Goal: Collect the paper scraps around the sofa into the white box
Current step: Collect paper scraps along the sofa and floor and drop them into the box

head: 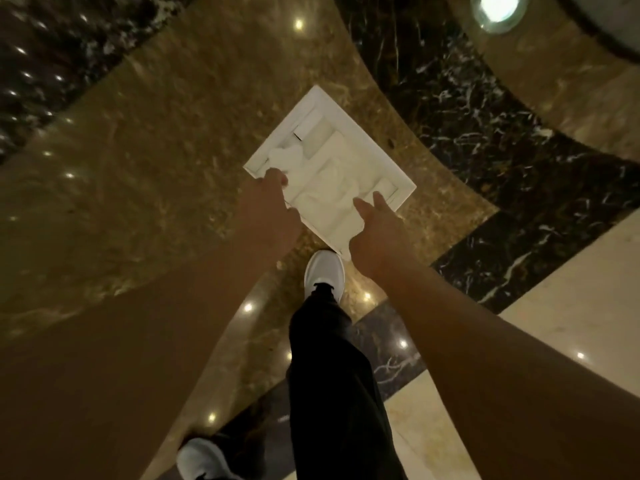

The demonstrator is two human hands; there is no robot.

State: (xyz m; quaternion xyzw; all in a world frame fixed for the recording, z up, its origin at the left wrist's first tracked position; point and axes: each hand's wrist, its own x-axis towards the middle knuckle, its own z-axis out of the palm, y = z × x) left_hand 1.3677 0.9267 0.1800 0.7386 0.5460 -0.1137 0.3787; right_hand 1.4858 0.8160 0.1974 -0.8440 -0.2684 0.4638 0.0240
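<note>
We held the white box (362,138) over the marble floor (156,150), mid-frame. Our left hand (266,209) gripped its 8 o'clock edge, and our right hand (375,230) pinched its 5 o'clock edge. Crumpled paper scraps (322,188) lay inside.

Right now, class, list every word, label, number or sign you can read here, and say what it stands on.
None: no readable text shows on the box, the scraps in it, the shoes or the floor.
</note>
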